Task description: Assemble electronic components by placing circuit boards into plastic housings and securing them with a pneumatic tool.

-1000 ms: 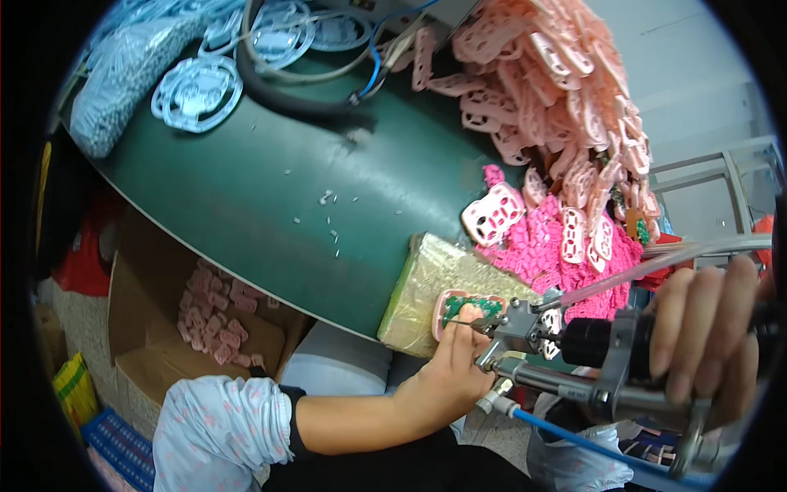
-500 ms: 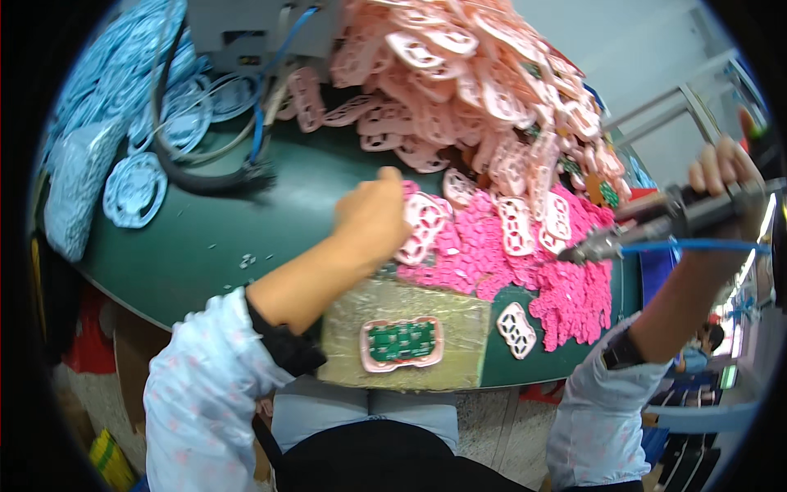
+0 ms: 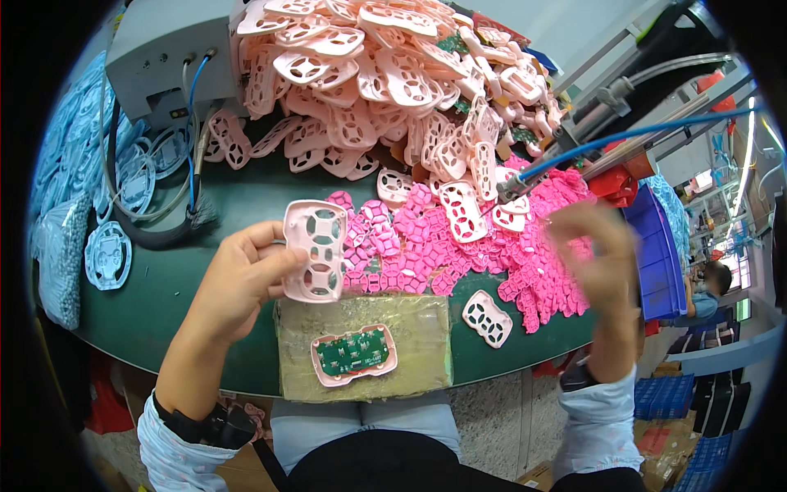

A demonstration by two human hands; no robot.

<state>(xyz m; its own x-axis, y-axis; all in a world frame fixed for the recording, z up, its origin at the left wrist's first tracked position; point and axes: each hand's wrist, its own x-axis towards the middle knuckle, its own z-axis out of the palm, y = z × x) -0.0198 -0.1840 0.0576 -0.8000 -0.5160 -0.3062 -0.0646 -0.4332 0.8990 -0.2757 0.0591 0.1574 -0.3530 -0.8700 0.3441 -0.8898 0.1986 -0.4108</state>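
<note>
A light pink plastic shell with oval cutouts [image 3: 334, 238] is held up over the table, pinched at its left side by the thumb and fingers of my left hand [image 3: 238, 283]. Below it, a shell with a green circuit board [image 3: 354, 354] lies on the tape-wrapped block [image 3: 422, 328] at the table's front. My right hand [image 3: 597, 254] is smeared by motion beside the bright pink rubber keypads [image 3: 537, 283], and its fingers cannot be read. Up and to the left of that hand, a power screwdriver [image 3: 586, 127] with a blue hose hangs tip down, out of its grasp.
Many pink shells [image 3: 393, 82] are heaped at the back. Blue plastic parts [image 3: 106, 254] and a bag of small pieces [image 3: 61, 266] lie left. A grey box with cables [image 3: 176, 74] stands at the back left, a purple bin [image 3: 658, 254] at the right. One shell [image 3: 487, 318] lies alone.
My left hand has come back leftward with a pink shell lifted in it. My right hand has let go of the screwdriver and moved down and left. The whole view has shifted.
</note>
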